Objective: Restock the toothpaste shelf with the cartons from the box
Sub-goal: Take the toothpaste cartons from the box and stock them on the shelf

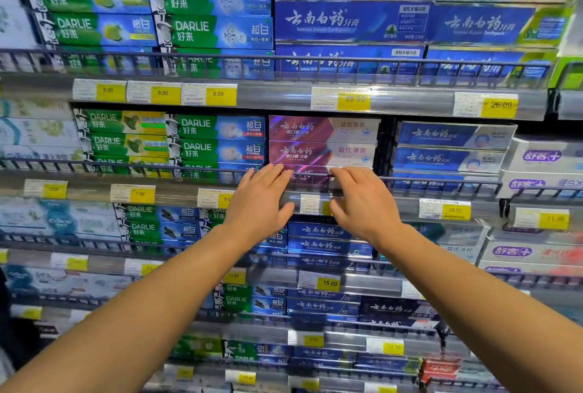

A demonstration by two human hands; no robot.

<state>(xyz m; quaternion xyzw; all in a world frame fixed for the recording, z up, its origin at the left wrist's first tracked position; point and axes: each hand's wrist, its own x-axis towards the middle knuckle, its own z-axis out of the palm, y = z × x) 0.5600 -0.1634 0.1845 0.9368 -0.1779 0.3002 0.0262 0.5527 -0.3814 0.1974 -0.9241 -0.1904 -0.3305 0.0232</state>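
Squaring-up step, by the look of it: left hand [262, 200] and right hand [362, 203] released, straight fingers against the bottom purple carton [310, 173] behind the shelf rail [441, 183]. Next: nudge flush, gently. Supply box unseen.

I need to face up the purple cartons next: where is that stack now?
The purple cartons sit mid-frame on the second shelf, between green Darlie cartons and blue cartons, directly above both hands.
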